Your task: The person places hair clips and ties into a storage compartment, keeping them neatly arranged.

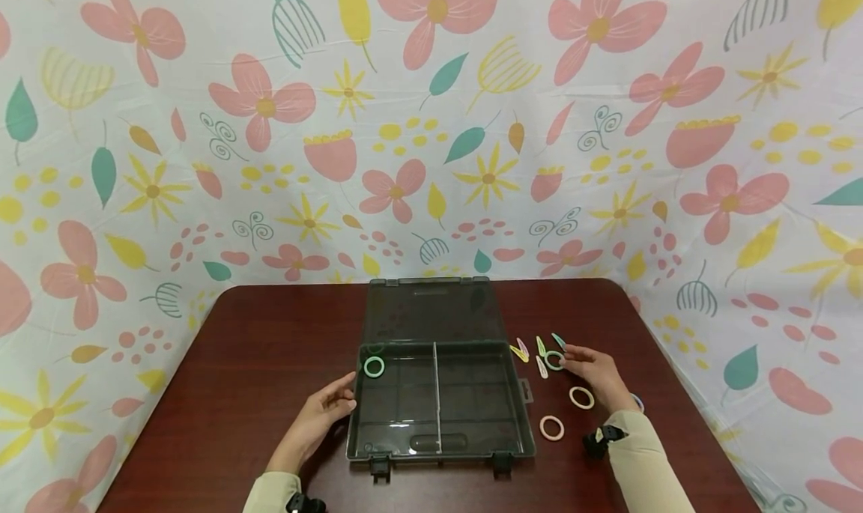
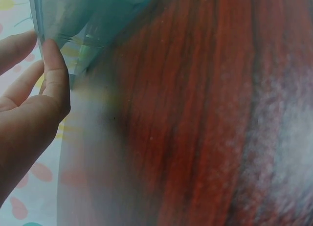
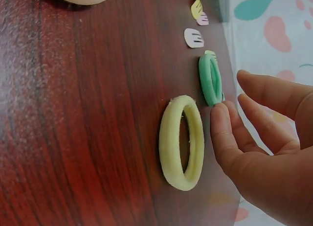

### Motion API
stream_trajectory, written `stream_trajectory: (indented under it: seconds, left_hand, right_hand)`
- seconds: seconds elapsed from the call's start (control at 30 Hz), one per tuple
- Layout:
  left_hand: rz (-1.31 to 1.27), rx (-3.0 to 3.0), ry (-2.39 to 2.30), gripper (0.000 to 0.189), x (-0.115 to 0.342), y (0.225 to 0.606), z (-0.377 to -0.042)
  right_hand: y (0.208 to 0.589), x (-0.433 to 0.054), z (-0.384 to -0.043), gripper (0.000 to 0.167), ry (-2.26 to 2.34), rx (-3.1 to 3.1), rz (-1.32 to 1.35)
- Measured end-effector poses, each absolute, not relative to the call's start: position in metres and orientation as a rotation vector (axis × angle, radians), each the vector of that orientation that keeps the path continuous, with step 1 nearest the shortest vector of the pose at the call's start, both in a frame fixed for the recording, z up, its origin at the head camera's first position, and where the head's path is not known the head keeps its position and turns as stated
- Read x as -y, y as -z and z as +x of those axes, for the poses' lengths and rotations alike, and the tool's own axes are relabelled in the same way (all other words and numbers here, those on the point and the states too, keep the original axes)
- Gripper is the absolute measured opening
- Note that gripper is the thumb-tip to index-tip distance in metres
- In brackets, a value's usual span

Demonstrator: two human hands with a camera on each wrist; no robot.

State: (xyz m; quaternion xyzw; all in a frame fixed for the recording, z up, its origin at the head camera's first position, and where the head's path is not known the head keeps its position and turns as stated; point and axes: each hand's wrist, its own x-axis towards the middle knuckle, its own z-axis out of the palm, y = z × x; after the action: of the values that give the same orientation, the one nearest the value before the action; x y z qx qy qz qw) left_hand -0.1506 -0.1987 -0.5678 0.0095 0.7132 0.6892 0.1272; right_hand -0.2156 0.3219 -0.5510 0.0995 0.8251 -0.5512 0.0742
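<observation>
While the right hand (image 1: 596,371) gapes, a green ring (image 3: 207,81) lies just beside its fingertips (image 3: 221,119).

The divided storage box (image 1: 398,412) is made of glossy plastic, the table (image 1: 290,333) woodgrained and shiny, the hair ties (image 3: 169,143) matt cloth.

Pale colours are set against a dark red-brown table (image 1: 283,326)

By darker streaks the table is lined, while the white cloth (image 1: 404,97) is printed with pink and yellow flowers (image 1: 266,108) and teal leaves (image 1: 448,75). The box (image 1: 475,397) is tinted in transparent smoky grey, and its latches (image 1: 380,466) are coloured black. Two green rings (image 3: 205,81) are seen, with a pale yellow ring (image 3: 168,147), a peach-pink ring (image 1: 542,429) and a blue ring (image 1: 638,402). Among the hair clips (image 1: 542,368), yellow, pink, light green, teal and whitish tones are found; the sleeves (image 1: 650,464) are coloured cream
</observation>
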Motion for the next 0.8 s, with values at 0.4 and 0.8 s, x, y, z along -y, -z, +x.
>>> stream_trajectory:
  seconds: [0.4,0.8]
  left_hand:
    - [0.02,-2.074,-2.016,0.06,0.199,0.57,-0.151]
    - [0.021,-2.075,-2.015,0.06,0.199,0.569,-0.151]
  right_hand:
    - [0.556,-0.319,-0.223,0.05,1.53,-2.532,0.268]
    - [0.557,-0.317,-0.226,0.044,1.393,-2.621,0.247]
